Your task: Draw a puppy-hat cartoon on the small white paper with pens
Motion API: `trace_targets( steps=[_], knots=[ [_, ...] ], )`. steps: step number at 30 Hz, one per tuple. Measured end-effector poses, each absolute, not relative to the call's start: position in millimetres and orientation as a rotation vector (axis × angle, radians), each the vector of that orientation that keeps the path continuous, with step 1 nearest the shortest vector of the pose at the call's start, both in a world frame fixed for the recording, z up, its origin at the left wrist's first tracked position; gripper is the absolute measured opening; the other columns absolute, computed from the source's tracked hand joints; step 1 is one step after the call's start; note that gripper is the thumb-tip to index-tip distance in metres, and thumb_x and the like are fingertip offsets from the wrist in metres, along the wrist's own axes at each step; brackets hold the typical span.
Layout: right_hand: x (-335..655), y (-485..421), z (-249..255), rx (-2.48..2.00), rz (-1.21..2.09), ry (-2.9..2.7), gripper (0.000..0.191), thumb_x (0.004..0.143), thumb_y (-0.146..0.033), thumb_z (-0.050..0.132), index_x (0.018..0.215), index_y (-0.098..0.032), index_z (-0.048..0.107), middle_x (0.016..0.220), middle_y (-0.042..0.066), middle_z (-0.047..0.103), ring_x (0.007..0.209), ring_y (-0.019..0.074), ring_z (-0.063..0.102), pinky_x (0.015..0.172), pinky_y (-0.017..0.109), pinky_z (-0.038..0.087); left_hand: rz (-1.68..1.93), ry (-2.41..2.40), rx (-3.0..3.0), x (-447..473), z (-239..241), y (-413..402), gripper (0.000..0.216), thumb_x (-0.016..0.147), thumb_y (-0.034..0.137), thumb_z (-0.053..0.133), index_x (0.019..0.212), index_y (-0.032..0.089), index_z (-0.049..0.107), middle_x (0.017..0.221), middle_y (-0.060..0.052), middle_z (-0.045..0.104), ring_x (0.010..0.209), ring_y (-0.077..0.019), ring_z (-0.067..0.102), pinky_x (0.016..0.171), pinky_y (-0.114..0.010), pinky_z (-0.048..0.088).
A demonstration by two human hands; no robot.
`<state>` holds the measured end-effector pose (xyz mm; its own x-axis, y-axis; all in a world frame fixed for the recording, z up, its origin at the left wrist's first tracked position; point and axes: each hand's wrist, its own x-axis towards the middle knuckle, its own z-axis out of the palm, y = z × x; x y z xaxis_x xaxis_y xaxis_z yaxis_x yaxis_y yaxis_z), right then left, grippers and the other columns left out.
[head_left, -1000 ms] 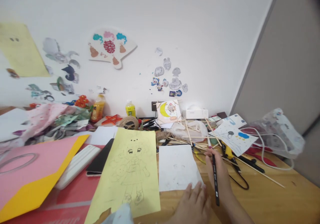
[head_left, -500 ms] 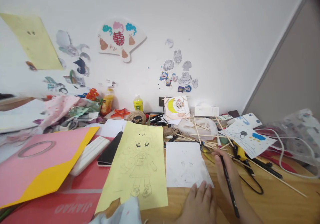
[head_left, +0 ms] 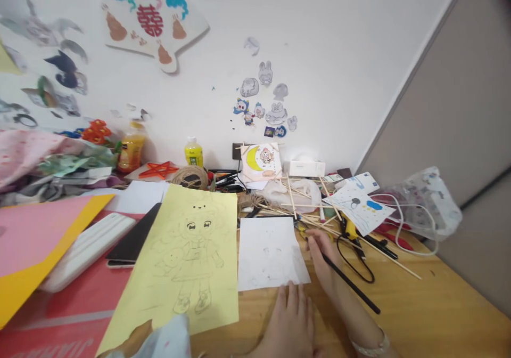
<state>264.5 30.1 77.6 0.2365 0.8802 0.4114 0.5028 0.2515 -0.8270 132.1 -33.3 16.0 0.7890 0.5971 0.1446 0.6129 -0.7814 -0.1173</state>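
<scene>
My right hand (head_left: 325, 265) grips a black pen (head_left: 351, 284) and rests on the wooden desk (head_left: 419, 315) at the right edge of a small white sheet (head_left: 269, 254) with faint pencil marks. My left hand (head_left: 289, 320) lies flat with fingers stretched out, its fingertips at the bottom edge of that sheet. To the left lies a yellow sheet (head_left: 179, 262) with a pencil drawing of a girl.
Wooden sticks (head_left: 319, 217), black scissors (head_left: 355, 259) and a painted card (head_left: 361, 209) crowd the desk behind my right hand. A phone (head_left: 133, 238), white case (head_left: 85, 251) and pink and orange paper (head_left: 35, 241) lie left. Bottles (head_left: 194, 153), twine (head_left: 190, 177) and a plastic bag (head_left: 427, 201) stand further back.
The view has tilted down and shifted, so the wall decorations sit higher in frame. My hands keep their places at the white sheet, and the pen now slants further to the right.
</scene>
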Motion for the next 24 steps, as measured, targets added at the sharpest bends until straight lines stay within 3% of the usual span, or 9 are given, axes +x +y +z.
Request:
trace_targets(
  steps=[9,24],
  knots=[
    [274,44,62,-1.359,0.468,-1.311,0.025,0.076,-0.042,0.057,0.087,-0.02,0.063,0.084,0.008,0.068,0.08,0.0258,0.062,0.071,0.038,0.05,-0.132,-0.941,-2.808,135,22,-36,0.067,0.096,0.056,0.043,0.133,0.001,0.053,0.128,-0.026,0.057,0.119,-0.039,0.05,0.096,-0.053,0.034],
    [282,40,56,-1.364,0.481,-1.388,0.031,0.083,-0.047,0.058,0.095,-0.02,0.062,0.093,0.011,0.069,0.086,0.0284,0.063,0.076,0.039,0.051,-0.012,-1.03,-2.782,145,31,-39,0.053,0.098,0.042,0.041,0.128,0.001,0.057,0.122,-0.029,0.06,0.109,-0.0454,0.058,0.08,-0.057,0.044]
  ],
)
